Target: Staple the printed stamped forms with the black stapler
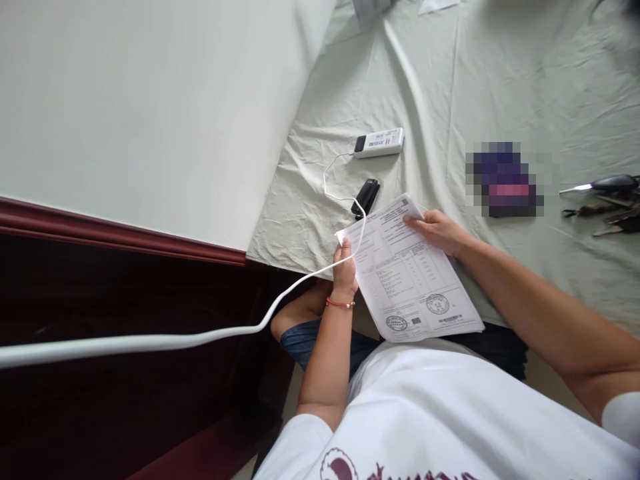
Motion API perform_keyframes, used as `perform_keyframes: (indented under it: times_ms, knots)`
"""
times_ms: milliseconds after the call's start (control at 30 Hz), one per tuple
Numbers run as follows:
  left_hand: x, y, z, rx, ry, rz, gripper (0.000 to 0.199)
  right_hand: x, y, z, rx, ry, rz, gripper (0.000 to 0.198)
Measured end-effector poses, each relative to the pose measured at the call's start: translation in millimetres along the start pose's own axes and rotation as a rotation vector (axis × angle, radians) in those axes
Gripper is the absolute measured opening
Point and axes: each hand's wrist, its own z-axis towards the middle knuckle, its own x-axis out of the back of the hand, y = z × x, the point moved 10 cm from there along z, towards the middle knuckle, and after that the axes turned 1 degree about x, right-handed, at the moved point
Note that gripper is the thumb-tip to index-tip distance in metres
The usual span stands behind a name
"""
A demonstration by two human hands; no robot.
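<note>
Both of my hands hold a stack of printed papers [407, 273] over the table's front edge. The top sheet carries a table of text, round stamps and a barcode. My left hand [345, 267] grips the stack's left edge, its thumb on top. My right hand [436, 230] pinches the upper right side, with the thumb on the printed face and the other fingers hidden beneath. Just beyond the papers lies a black stapler [367, 198]. A white power bank [379, 143] sits farther back, with a white cable [280, 303] plugged into it that passes in front of the papers' left corner.
A pale green cloth [430, 87] with wrinkles covers the table. To the right are a blurred dark object [506, 180] and a bunch of keys [620, 208]. A white panel with dark red trim [125, 230] stands at left. More papers [437, 5] lie at the far edge.
</note>
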Motion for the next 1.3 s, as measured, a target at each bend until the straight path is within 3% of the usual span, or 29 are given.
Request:
perform_keyframes:
  times_ms: [100, 267, 500, 667, 800, 1100, 1300]
  knots:
    - [3.6, -0.3, 0.5, 0.018, -0.007, -0.070, 0.041, -1.0, 1.3, 0.4, -0.003, -0.010, 0.057, 0.064]
    - [24.8, 10.1, -4.6, -0.106, 0.078, -0.004, 0.022, 0.3, -0.1, 2.7, 0.041, 0.017, 0.038, 0.063]
    - [30.7, 12.4, -7.3, -0.160, 0.092, 0.108, 0.020, 36.6, -26.3, -4.2, 0.294, 0.442, -0.337, 0.062]
    - [27.5, 15.6, -6.7, -0.259, 0.102, 0.276, 0.028, 45.5, -27.8, -2.7, 0.326, 0.502, -0.511, 0.043]
    - [22.0, 15.8, -4.7, -0.358, 0.122, 0.450, 0.035, 48.6, -29.1, -3.7, 0.389, 0.559, -0.529, 0.040]
    - [21.2, 14.7, -2.9, -0.377, 0.051, 0.489, 0.046, 45.2, -35.4, -6.8, 0.510, 0.610, -0.606, 0.051]
    - [12.0, 12.6, 2.4, -0.306, -0.058, 0.388, 0.046, 28.8, -37.4, -1.6, 0.476, 0.409, -0.633, 0.028]
